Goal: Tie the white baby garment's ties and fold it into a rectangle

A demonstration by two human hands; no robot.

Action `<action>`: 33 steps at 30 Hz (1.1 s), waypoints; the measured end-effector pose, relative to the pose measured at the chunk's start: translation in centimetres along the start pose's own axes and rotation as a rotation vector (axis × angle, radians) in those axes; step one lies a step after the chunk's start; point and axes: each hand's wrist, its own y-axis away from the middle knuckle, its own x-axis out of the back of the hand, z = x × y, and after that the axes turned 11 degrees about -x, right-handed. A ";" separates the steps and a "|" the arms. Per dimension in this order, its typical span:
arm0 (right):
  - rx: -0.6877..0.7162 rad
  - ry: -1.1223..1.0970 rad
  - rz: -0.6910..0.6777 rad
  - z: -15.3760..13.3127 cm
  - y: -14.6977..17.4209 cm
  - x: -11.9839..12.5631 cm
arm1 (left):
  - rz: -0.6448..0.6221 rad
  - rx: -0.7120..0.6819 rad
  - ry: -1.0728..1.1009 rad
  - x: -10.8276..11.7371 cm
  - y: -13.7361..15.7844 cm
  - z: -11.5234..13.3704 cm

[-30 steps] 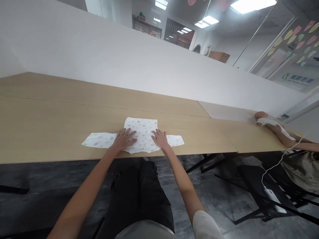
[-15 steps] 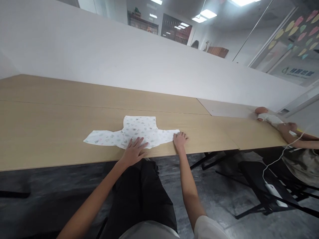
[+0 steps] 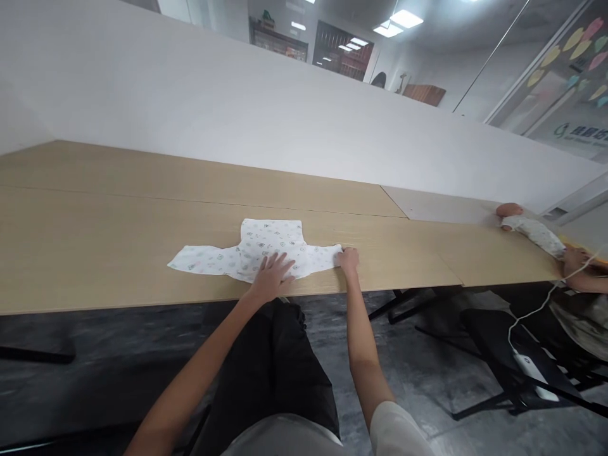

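Note:
A small white baby shirt [image 3: 270, 235] with a scattered print lies spread on the table, its two sleeves stretched out to either side. Flat on the lower middle of the shirt rests my left hand [image 3: 273, 275], fingers apart. At the end of the right sleeve, my right hand [image 3: 349, 258] has its fingers curled closed on the cuff. The fingertips there are partly hidden by the hand itself.
The long wooden table [image 3: 118, 231] runs along a white partition [image 3: 213, 107]. At the far right lies a baby doll [image 3: 532, 231] in printed clothes, with a co-worker's hand [image 3: 574, 258] beside it. A black chair [image 3: 494, 329] bears a white power strip [image 3: 536, 377].
My right hand has gone from lying with fingers stretched at the cuff to closing on it. My left hand has slid slightly up the shirt. The co-worker's hand has moved down along the doll.

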 end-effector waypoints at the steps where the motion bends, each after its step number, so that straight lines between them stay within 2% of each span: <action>1: -0.002 -0.010 0.010 -0.2 0.1 0.0 | -0.023 -0.012 0.000 -0.6 -0.3 0.6; 6: -0.003 -0.108 -0.024 -0.9 0.4 0.7 | -0.037 -0.037 -0.008 -2.2 -0.3 1.9; 9: 0.068 -0.214 -0.011 -1.3 0.8 1.6 | -0.046 -0.030 0.051 -1.9 -0.2 2.0; 11: 0.155 -0.291 0.043 -2.1 1.6 2.0 | -0.027 0.029 0.153 -1.5 -0.6 1.8; 13: 0.269 -0.329 0.090 -3.4 3.0 2.0 | 0.091 0.150 0.351 -1.0 -1.2 1.4; 16: 0.462 -0.261 0.091 -6.1 6.4 0.8 | 0.361 0.388 0.818 -0.1 -2.4 -0.1; 18: 0.589 -0.196 0.028 -7.6 8.8 -0.7 | 0.409 0.502 1.117 0.5 -3.1 -1.4; 20: 0.724 -0.183 -0.052 -8.4 10.9 -2.3 | 0.385 0.577 1.216 1.1 -3.6 -2.6; 23: 0.850 -0.247 -0.061 -7.9 12.5 -3.9 | 0.387 0.652 0.972 1.5 -3.7 -3.9; 25: 0.853 -0.290 -0.001 -6.8 12.3 -4.5 | 0.370 0.642 0.760 1.5 -3.5 -4.4; 28: 0.797 -0.245 0.058 -5.0 11.0 -5.1 | 0.334 0.554 0.536 1.2 -3.0 -4.9; 33: 0.775 -0.145 0.017 -3.2 9.5 -6.3 | 0.371 0.390 0.318 0.0 -2.5 -5.1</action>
